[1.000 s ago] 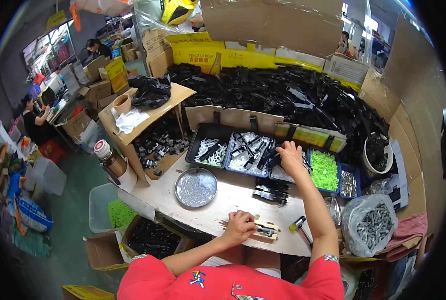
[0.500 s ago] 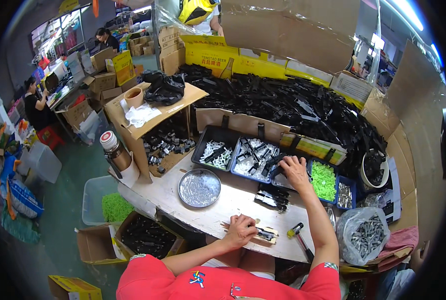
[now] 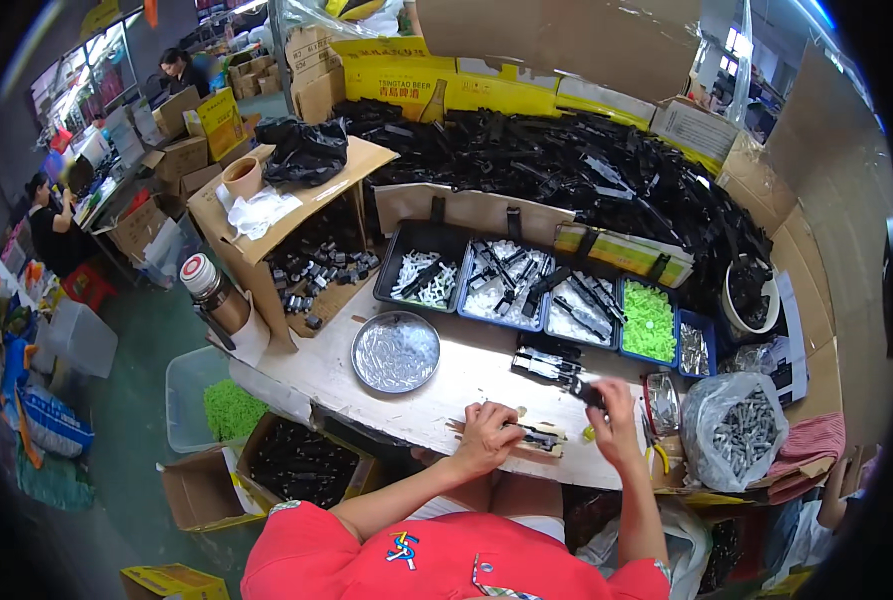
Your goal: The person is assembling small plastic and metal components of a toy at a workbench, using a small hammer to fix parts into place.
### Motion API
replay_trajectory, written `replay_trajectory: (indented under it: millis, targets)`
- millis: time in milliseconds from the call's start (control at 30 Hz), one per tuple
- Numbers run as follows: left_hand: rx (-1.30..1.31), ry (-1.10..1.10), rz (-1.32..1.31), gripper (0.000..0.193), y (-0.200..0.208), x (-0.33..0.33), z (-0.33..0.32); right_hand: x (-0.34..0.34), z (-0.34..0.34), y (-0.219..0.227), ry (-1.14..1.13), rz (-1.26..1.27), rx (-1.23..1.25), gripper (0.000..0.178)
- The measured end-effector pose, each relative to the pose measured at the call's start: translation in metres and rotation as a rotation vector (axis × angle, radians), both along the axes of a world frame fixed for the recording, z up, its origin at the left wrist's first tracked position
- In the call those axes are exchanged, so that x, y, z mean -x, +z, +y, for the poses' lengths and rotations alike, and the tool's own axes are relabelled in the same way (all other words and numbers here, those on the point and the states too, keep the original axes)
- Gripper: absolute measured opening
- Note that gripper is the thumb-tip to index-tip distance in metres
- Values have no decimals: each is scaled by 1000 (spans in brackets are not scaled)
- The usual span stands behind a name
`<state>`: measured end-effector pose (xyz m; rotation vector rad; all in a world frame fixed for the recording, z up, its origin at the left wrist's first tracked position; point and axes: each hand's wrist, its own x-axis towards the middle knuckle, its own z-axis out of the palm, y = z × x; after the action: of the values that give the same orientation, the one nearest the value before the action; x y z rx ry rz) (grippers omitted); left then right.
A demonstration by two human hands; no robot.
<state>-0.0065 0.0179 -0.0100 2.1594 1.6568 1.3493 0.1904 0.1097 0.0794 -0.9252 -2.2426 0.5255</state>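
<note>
My left hand (image 3: 488, 440) is closed over a small black-and-silver part (image 3: 540, 437) lying in a pale wooden block (image 3: 556, 449) at the table's near edge. To its right, my raised right hand (image 3: 618, 425) is closed on a slim black plastic part (image 3: 588, 393), slightly blurred. A cluster of similar black parts (image 3: 546, 366) lies on the table just beyond. Beneath the right hand, a yellow tool head (image 3: 588, 433) peeks out; its handle is hidden by my forearm. A round metal dish (image 3: 396, 352) of small clear pieces stands left of my hands.
Trays of white pieces and black parts (image 3: 506, 280), a tray of green pieces (image 3: 648, 320) and a metal-parts tray (image 3: 694, 345) line the back. Behind rises a heap of black parts (image 3: 566, 160). A plastic bag of metal parts (image 3: 736, 435) sits right, a thermos (image 3: 214, 290) left.
My right hand has drawn back from the trays toward my body, bringing a black part with it. My left hand stays on the part in the wooden block. The view has shifted slightly.
</note>
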Motion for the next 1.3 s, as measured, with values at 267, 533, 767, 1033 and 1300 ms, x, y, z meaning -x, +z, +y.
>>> replay_trajectory:
  millis: [267,533,767,1033,1300]
  targets:
    - [-25,1,0,10,-8,-4,-6,-15,-30,-30,76,527,822,36]
    - [-71,18,-8,6,-8,-3,-7,10,-47,-19,166,572,913,31]
    - [-51,62,70,7,-16,-4,-6,11,-63,-14,96,562,831,32]
    - [-99,69,43,4,-23,-10,-7,23,-64,-17,94,408,807,27]
    - [-67,76,29,8,-21,-9,-7,26,-56,-10,79,311,678,23]
